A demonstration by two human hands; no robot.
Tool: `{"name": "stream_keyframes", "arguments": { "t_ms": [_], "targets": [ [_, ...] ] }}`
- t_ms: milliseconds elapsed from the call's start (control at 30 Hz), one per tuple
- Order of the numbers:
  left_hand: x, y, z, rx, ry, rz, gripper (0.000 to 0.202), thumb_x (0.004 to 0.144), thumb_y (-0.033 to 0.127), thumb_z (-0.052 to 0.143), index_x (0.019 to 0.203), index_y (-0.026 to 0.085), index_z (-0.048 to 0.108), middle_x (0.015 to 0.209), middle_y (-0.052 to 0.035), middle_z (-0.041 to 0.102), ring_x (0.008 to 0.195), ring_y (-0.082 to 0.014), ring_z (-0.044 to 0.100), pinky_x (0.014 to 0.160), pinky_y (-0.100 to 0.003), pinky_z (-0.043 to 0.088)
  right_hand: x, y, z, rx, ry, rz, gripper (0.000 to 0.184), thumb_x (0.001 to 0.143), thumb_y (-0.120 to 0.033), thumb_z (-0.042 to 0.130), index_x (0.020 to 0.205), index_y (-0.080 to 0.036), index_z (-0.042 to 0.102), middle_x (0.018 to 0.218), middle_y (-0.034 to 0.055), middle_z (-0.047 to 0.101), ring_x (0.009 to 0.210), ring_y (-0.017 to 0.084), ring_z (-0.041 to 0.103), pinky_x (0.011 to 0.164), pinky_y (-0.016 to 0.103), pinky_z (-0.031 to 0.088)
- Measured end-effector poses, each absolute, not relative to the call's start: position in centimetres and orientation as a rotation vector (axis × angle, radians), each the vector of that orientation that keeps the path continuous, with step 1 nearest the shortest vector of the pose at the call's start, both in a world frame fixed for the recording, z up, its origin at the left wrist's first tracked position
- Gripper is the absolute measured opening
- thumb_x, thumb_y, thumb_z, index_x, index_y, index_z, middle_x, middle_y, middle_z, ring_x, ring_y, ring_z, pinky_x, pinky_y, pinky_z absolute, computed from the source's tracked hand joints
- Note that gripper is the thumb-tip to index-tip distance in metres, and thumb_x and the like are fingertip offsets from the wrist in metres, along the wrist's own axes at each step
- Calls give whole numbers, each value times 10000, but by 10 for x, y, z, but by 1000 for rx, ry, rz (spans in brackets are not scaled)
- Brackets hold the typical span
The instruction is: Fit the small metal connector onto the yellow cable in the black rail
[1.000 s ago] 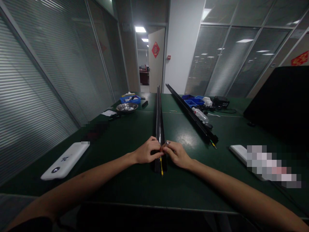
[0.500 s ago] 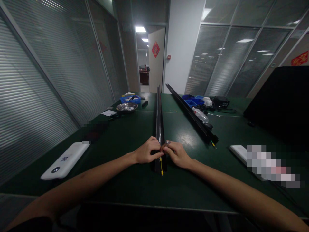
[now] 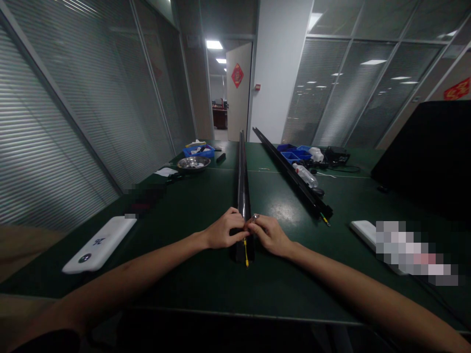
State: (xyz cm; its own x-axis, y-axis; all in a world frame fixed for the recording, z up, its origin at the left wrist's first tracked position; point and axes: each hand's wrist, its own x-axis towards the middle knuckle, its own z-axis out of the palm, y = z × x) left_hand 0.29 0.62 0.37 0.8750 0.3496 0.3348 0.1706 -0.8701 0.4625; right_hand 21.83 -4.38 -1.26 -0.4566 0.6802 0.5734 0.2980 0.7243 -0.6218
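Observation:
A long black channel-shaped rail [image 3: 241, 184] lies on the green table, pointing away from me. Near its close end, my left hand [image 3: 225, 229] bends over the left side with fingers closed. Across from it, my right hand [image 3: 270, 234] is closed too, thumb and forefinger pinched, with a ring on one finger. The fingertips meet over the rail, and whatever they pinch is hidden. A short yellow wire [image 3: 246, 255] with a terminal at its end comes out below the fingers. To the right lies a second black rail [image 3: 294, 176], a green-yellow wire [image 3: 325, 219] at its near end.
On the left are a white case [image 3: 101, 245], a metal bowl [image 3: 193, 164] and a blue basket [image 3: 199, 152]. Rightward stand blue bins [image 3: 290, 156], a clear plastic bottle [image 3: 306, 175], a white device [image 3: 364, 229], partly pixelated, and a large dark screen [image 3: 430, 166].
Both hands and the rails stay practically where they were. A blurred brownish shape has come into view at the lower left edge, beyond the table.

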Motion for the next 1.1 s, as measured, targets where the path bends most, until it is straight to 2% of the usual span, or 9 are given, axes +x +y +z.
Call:
{"name": "stream_keyframes", "arguments": {
  "t_ms": [400, 667, 1100],
  "targets": [
    [3, 7, 0, 2629, 373, 610, 137, 991, 252, 543, 981, 185, 661, 929, -30, 709, 906, -195, 604, 985, -385, 341, 216, -48, -12, -772, -2061, 488, 253, 1069, -299, 461, 950, -192, 657, 864, 49, 667, 767, 184, 627, 725, 310, 494],
    [3, 7, 2, 2620, 376, 598, 163, 1003, 285, 545, 965, 182, 666, 899, -28, 706, 886, -193, 601, 993, -387, 342, 218, -44, -14, -716, -2069, 531, 283, 1073, -309, 452, 915, -192, 654, 880, 60, 680, 788, 190, 637, 745, 321, 513],
    [3, 6, 3, 2611, 371, 583, 137, 997, 253, 537, 980, 187, 655, 946, -30, 710, 917, -196, 603, 996, -382, 334, 217, -48, -10, -756, -2066, 506, 247, 1069, -278, 461, 950, -188, 659, 879, 48, 666, 791, 182, 637, 745, 307, 497]
  ]
}}
